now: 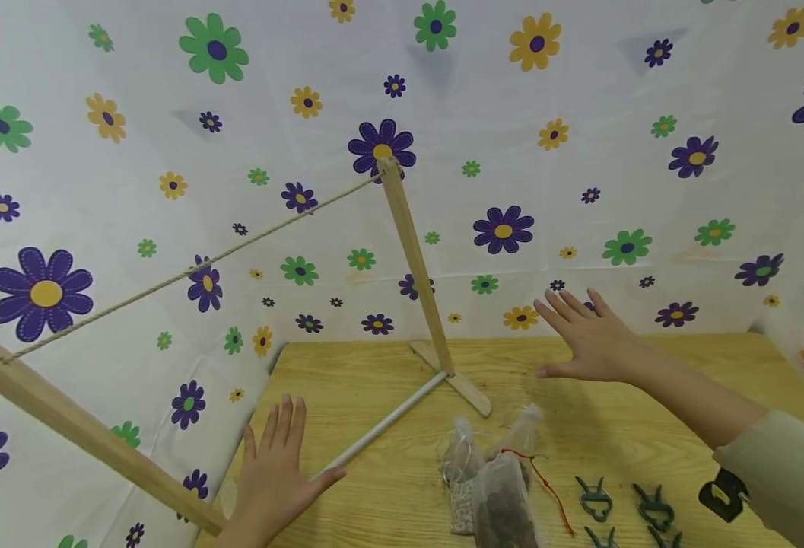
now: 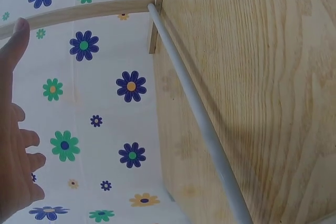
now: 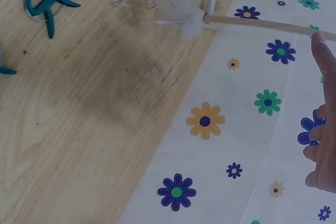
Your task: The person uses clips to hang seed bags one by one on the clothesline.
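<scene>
My left hand (image 1: 274, 472) is raised with its fingers straight and thumb spread, beside the near post of a wooden frame. Nothing is in it. The frame has two wooden posts (image 1: 415, 262), a twine cord (image 1: 199, 266) strung between their tops, and a pale rod (image 1: 388, 422) joining them low down. Over the right part of the table, my right hand (image 1: 596, 346) is held up, fingers spread and holding nothing. Between the hands lie sheer drawstring bags (image 1: 504, 502), one with dark contents and one with small pale pieces; a red cord (image 1: 545, 487) trails from them.
Several green clips (image 1: 595, 498) lie at the front right of the wooden table (image 1: 648, 411). A black and yellow object (image 1: 723, 495) sits by the right sleeve. A white flower-print cloth (image 1: 470, 114) hangs behind and at the sides. The far post stands on a flat wooden foot (image 1: 470, 392).
</scene>
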`<action>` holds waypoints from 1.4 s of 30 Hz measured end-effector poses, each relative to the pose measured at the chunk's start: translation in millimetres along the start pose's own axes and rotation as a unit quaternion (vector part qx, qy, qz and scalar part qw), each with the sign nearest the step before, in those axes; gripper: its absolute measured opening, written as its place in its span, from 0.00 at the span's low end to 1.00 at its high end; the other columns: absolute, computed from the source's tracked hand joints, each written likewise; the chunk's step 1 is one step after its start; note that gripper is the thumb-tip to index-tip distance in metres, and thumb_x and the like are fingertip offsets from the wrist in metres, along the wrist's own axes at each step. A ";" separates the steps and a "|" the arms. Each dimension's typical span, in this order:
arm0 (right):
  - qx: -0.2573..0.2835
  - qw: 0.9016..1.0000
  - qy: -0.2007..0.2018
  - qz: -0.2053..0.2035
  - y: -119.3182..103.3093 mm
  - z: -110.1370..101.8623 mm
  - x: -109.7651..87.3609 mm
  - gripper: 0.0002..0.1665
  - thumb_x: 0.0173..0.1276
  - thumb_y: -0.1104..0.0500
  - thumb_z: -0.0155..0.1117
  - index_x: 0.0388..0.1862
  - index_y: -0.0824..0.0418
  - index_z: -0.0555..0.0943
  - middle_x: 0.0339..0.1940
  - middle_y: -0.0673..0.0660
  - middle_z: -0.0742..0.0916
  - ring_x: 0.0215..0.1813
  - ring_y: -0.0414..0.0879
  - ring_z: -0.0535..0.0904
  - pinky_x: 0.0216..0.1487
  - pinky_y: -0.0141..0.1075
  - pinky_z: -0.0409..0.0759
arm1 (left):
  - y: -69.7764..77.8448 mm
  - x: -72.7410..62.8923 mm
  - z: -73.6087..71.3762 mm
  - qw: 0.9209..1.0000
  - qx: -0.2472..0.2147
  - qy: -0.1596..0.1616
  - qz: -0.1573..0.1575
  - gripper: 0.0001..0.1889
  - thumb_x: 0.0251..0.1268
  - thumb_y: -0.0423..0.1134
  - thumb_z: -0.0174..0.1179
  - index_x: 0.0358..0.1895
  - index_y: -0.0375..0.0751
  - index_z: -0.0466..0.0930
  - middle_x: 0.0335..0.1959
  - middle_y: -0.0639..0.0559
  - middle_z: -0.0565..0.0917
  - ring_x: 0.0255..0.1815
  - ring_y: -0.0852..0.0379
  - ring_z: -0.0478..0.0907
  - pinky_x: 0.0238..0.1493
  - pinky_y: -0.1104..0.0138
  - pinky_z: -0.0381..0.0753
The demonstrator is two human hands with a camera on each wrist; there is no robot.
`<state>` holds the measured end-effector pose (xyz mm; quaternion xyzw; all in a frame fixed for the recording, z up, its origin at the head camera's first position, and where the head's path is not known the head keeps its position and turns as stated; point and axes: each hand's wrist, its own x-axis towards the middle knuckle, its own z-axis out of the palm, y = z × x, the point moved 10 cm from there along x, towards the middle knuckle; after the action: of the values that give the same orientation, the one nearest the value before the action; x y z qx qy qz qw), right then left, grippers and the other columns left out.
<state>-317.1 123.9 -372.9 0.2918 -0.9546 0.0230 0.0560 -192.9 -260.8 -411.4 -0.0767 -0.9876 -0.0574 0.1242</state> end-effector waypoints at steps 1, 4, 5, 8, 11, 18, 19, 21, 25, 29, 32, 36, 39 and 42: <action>-0.003 1.000 0.001 -0.001 -0.6 -0.4 3.2 0.61 0.55 0.24 0.55 0.75 0.63 0.54 0.74 0.67 0.57 0.74 0.64 0.51 0.70 0.63 0.41 | -1.3 -0.3 0.5 1.000 -0.001 0.001 -0.002 0.59 0.47 0.73 0.57 0.75 0.37 0.46 0.73 0.34 0.52 0.72 0.34 0.52 0.65 0.34 0.42; 0.000 1.000 0.010 -0.008 -4.4 -2.8 13.2 0.61 0.55 0.26 0.57 0.74 0.65 0.55 0.74 0.67 0.58 0.74 0.63 0.52 0.71 0.61 0.43 | -5.3 -2.2 1.8 1.000 -0.006 -0.002 -0.008 0.59 0.47 0.71 0.59 0.74 0.35 0.45 0.73 0.34 0.54 0.72 0.35 0.53 0.66 0.35 0.42; 0.001 1.000 0.013 -0.012 -6.6 -3.3 17.1 0.61 0.55 0.26 0.57 0.74 0.66 0.55 0.74 0.67 0.59 0.74 0.63 0.52 0.71 0.60 0.45 | -6.8 -3.4 0.8 1.000 -0.005 0.000 -0.009 0.59 0.47 0.71 0.59 0.74 0.34 0.46 0.73 0.34 0.55 0.72 0.36 0.54 0.66 0.36 0.43; 0.006 0.999 0.025 -0.028 -15.5 -5.1 29.1 0.60 0.56 0.27 0.57 0.73 0.68 0.56 0.73 0.67 0.61 0.74 0.63 0.54 0.72 0.58 0.47 | -11.8 -7.4 -3.2 1.000 -0.003 0.004 -0.014 0.59 0.47 0.69 0.62 0.73 0.31 0.48 0.71 0.35 0.59 0.70 0.38 0.58 0.67 0.40 0.47; 0.016 0.998 0.035 -0.043 -24.7 -6.5 40.4 0.60 0.56 0.28 0.58 0.72 0.69 0.56 0.72 0.67 0.64 0.72 0.63 0.58 0.71 0.57 0.50 | -15.5 -10.7 -11.0 1.000 -0.001 0.022 -0.018 0.57 0.46 0.67 0.64 0.71 0.29 0.53 0.68 0.34 0.65 0.66 0.38 0.64 0.64 0.43 0.57; 0.036 0.995 0.059 -0.071 -44.2 -10.7 60.4 0.54 0.57 0.34 0.63 0.65 0.76 0.64 0.62 0.71 0.73 0.64 0.65 0.68 0.66 0.53 0.64 | -22.7 -12.6 -18.5 0.999 0.011 0.024 -0.033 0.51 0.47 0.70 0.61 0.63 0.28 0.66 0.55 0.32 0.76 0.54 0.35 0.73 0.51 0.42 0.70; 0.034 0.994 0.064 -0.077 -46.5 -11.1 63.7 0.53 0.58 0.35 0.63 0.64 0.76 0.65 0.60 0.71 0.75 0.63 0.64 0.69 0.65 0.52 0.66 | -24.1 -12.5 -18.1 0.999 0.014 0.019 -0.037 0.50 0.47 0.71 0.61 0.61 0.28 0.68 0.54 0.33 0.76 0.53 0.35 0.73 0.51 0.42 0.70; 0.027 0.992 0.076 -0.093 -51.8 -12.7 70.4 0.50 0.58 0.35 0.63 0.60 0.77 0.68 0.57 0.70 0.77 0.60 0.63 0.71 0.63 0.51 0.68 | -27.2 -12.9 -17.9 0.999 0.021 0.010 -0.047 0.48 0.47 0.72 0.59 0.57 0.28 0.72 0.50 0.35 0.77 0.50 0.36 0.74 0.49 0.43 0.71; -0.007 0.985 0.110 -0.130 -61.4 -17.2 83.0 0.47 0.57 0.33 0.63 0.55 0.75 0.73 0.50 0.68 0.80 0.54 0.60 0.74 0.59 0.48 0.71 | -29.9 -15.2 -22.9 0.998 0.029 0.033 -0.046 0.43 0.45 0.70 0.62 0.49 0.31 0.76 0.42 0.40 0.80 0.43 0.41 0.76 0.42 0.48 0.72; -0.008 0.982 0.127 -0.140 -65.9 -21.5 93.2 0.46 0.56 0.33 0.64 0.52 0.74 0.75 0.48 0.66 0.81 0.51 0.59 0.76 0.56 0.47 0.73 | -31.3 -18.5 -31.4 0.996 0.034 0.071 -0.041 0.41 0.42 0.70 0.64 0.45 0.31 0.76 0.39 0.41 0.79 0.40 0.42 0.74 0.39 0.50 0.71; -0.001 0.983 0.123 -0.134 -67.9 -21.3 100.3 0.47 0.56 0.32 0.63 0.52 0.74 0.75 0.47 0.66 0.81 0.50 0.59 0.76 0.55 0.47 0.73 | -33.8 -21.5 -36.1 0.995 0.037 0.077 -0.049 0.43 0.41 0.71 0.63 0.44 0.30 0.76 0.39 0.40 0.78 0.41 0.42 0.74 0.40 0.49 0.71; -0.004 0.984 0.117 -0.132 -73.3 -19.3 107.3 0.48 0.56 0.31 0.62 0.52 0.74 0.75 0.48 0.66 0.81 0.52 0.59 0.76 0.58 0.47 0.72 | -36.1 -27.9 -44.8 0.993 0.042 0.090 -0.060 0.45 0.38 0.73 0.63 0.42 0.30 0.76 0.36 0.41 0.78 0.39 0.42 0.74 0.38 0.50 0.72; -0.005 0.985 0.115 -0.131 -77.5 -18.0 111.1 0.47 0.56 0.31 0.62 0.52 0.74 0.75 0.48 0.66 0.81 0.53 0.59 0.75 0.59 0.47 0.71 | -36.4 -35.7 -55.5 0.990 0.042 0.125 -0.057 0.46 0.36 0.75 0.62 0.40 0.30 0.76 0.33 0.41 0.77 0.36 0.42 0.74 0.35 0.50 0.71; -0.006 0.986 0.111 -0.125 -79.8 -16.4 114.2 0.47 0.57 0.31 0.62 0.53 0.73 0.75 0.48 0.66 0.81 0.52 0.58 0.75 0.58 0.46 0.72 | -38.1 -45.8 -69.1 0.981 0.036 0.187 -0.046 0.49 0.37 0.80 0.55 0.37 0.29 0.76 0.29 0.41 0.77 0.31 0.41 0.74 0.30 0.51 0.70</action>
<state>-364.9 -4.3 -341.9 0.4044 -0.8984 0.0427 0.1660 -139.0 -313.6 -360.1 -0.0145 -0.9507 -0.0412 0.3069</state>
